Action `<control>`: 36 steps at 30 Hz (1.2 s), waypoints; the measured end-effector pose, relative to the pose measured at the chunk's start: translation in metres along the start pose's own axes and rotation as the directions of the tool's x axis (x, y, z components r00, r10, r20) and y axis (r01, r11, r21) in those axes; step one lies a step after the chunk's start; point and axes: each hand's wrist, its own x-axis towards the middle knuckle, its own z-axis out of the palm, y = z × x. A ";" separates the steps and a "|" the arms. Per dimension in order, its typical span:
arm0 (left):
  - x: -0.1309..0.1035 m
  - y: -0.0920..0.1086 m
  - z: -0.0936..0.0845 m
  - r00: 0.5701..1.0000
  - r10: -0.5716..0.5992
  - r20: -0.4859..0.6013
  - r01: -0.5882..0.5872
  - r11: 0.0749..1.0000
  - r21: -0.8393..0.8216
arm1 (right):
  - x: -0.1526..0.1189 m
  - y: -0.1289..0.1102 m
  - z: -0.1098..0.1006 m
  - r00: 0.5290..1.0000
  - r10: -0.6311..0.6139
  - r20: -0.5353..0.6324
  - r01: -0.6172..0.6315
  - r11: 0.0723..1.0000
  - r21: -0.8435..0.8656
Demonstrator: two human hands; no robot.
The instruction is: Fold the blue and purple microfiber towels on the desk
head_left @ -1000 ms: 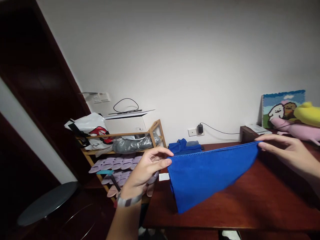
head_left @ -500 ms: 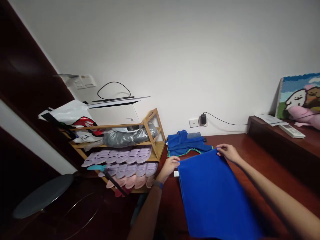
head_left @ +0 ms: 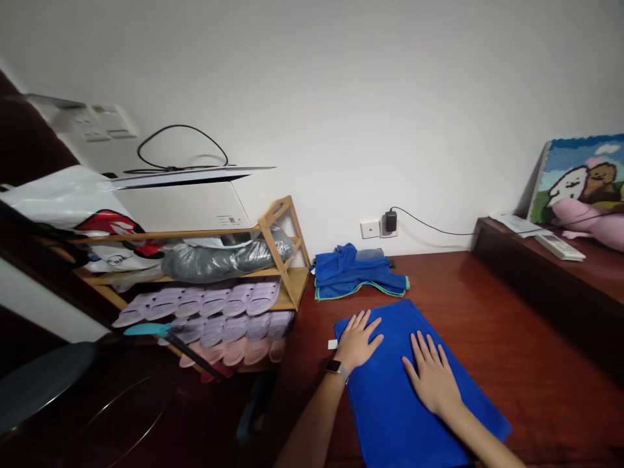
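Note:
A blue towel (head_left: 394, 396) lies flat, folded in layers, on the reddish-brown wooden table (head_left: 531, 364). A small white tag pokes out at its left edge. My left hand (head_left: 358, 341), with a watch on the wrist, rests palm down near the towel's far left corner, fingers spread. Palm down too, my right hand (head_left: 431, 374) lies on the right half of the towel with its fingers stretched out. Beyond the towel is a crumpled pile of blue cloths (head_left: 358, 273) with green edging, against the wall.
To the left stands a wooden rack (head_left: 297, 289) with lilac and pink slippers (head_left: 238, 299), a plastic-wrapped grey bundle and a white box (head_left: 185, 208). A black charger (head_left: 390, 220) sits in the wall socket. The raised ledge at right bears a remote (head_left: 559, 246) and a pink plush toy (head_left: 597, 221).
The towel, held up by its two far corners before, is now down on the table. Both hands have let go of the corners and lie flat on it. The view has shifted slightly right.

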 end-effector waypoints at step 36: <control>-0.030 0.031 0.020 0.946 -0.244 -0.216 0.291 0.931 0.222 | 0.099 0.058 -0.036 0.992 0.064 0.111 -0.048 0.989 -0.139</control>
